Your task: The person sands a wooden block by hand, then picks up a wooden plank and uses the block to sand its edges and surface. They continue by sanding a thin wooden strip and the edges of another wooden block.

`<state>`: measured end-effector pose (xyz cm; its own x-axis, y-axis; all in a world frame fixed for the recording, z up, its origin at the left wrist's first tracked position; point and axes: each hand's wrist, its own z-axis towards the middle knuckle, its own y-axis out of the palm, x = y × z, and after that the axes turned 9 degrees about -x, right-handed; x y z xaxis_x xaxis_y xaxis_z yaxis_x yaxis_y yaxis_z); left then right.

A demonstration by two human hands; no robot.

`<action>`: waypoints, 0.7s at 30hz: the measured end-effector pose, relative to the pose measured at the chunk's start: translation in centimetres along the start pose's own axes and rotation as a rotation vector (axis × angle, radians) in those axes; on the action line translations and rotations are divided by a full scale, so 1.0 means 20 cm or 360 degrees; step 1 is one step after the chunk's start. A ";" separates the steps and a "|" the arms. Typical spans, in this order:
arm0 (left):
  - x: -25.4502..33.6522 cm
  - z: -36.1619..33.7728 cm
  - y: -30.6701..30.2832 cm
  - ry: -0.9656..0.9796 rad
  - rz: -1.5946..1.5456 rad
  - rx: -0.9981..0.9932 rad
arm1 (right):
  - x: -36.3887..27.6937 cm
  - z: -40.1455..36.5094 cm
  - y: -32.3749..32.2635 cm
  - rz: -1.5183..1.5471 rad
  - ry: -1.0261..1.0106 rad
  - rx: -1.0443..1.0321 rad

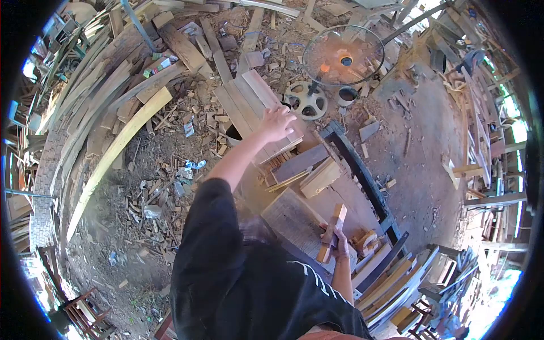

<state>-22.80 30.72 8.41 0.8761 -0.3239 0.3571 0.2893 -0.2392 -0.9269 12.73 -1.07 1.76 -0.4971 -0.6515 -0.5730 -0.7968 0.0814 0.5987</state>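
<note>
My left hand [277, 123] reaches forward, fingers spread, over a row of flat wooden boards [241, 102] laid side by side. It holds nothing, and its fingertips overlap the boards' right edge in this view. Lower right, my right hand [340, 243] is closed around a short wooden block [331, 233] tilted upward. Beside that block lies a broad grey-brown wooden slab [292, 215]. Between the two hands rest several shorter wood pieces [320, 177], some dark and some pale.
A fan [344, 61] on a round spoked base [306, 101] stands ahead. A dark beam [362, 175] runs along the right of the work area. Long planks [96, 90] are piled at left, one pale and curved [119, 153]. Wood scraps litter the ground; more lumber [391, 289] lies lower right.
</note>
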 end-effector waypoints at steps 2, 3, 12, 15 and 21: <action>-0.02 0.14 -0.06 -0.0016 0.0076 -0.0314 | -0.01 -0.01 0.04 -0.0036 -0.0028 0.0057; -0.03 0.19 -0.09 -0.0007 0.0270 -0.0414 | -0.01 -0.02 0.05 -0.0029 -0.0033 0.0073; 0.00 0.52 -0.18 -0.0093 0.0829 -0.1229 | -0.01 -0.02 0.07 0.0003 -0.0040 0.0173; -0.03 0.56 -0.20 -0.0047 0.0737 -0.1390 | -0.01 -0.03 0.10 0.0023 -0.0054 0.0220; -0.22 0.77 -0.07 0.0284 0.0495 -0.1658 | -0.01 -0.02 0.10 0.0036 -0.0073 0.0256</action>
<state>-21.10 46.48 6.41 0.7615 -0.6116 0.2144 -0.4749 -0.7517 -0.4576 11.43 -1.17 3.27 -0.5278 -0.6131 -0.5878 -0.8281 0.2176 0.5166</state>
